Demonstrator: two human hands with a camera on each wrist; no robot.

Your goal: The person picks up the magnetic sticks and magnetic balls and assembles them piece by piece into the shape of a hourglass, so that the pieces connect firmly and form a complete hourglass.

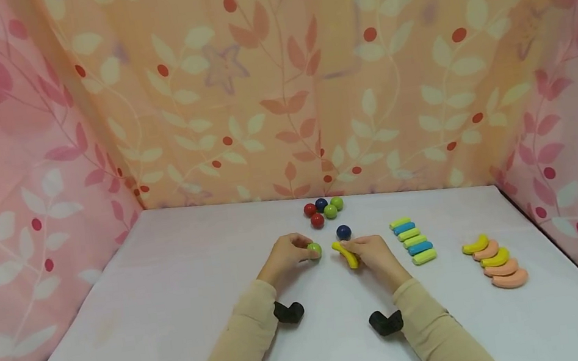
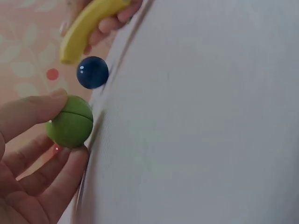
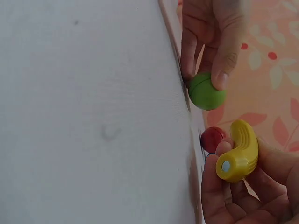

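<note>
My left hand (image 1: 290,257) pinches a green ball (image 2: 70,122) between thumb and fingers, low at the table. My right hand (image 1: 374,253) grips a yellow toy banana (image 3: 240,154) with a small pale disc at its end. In the head view the banana is tilted and stands a short gap to the right of the green ball. Just behind the right hand, a dark blue ball (image 1: 344,232) sits on the table; it also shows between the two held things in the left wrist view. Part of the banana is hidden by the right fingers.
Behind the hands is a cluster of red (image 1: 317,221), blue and green balls. To the right lies a row of green and blue short sticks (image 1: 413,241). Farther right are several yellow and peach toy bananas (image 1: 501,269). Floral cloth (image 1: 265,165) walls surround the white table (image 1: 168,271).
</note>
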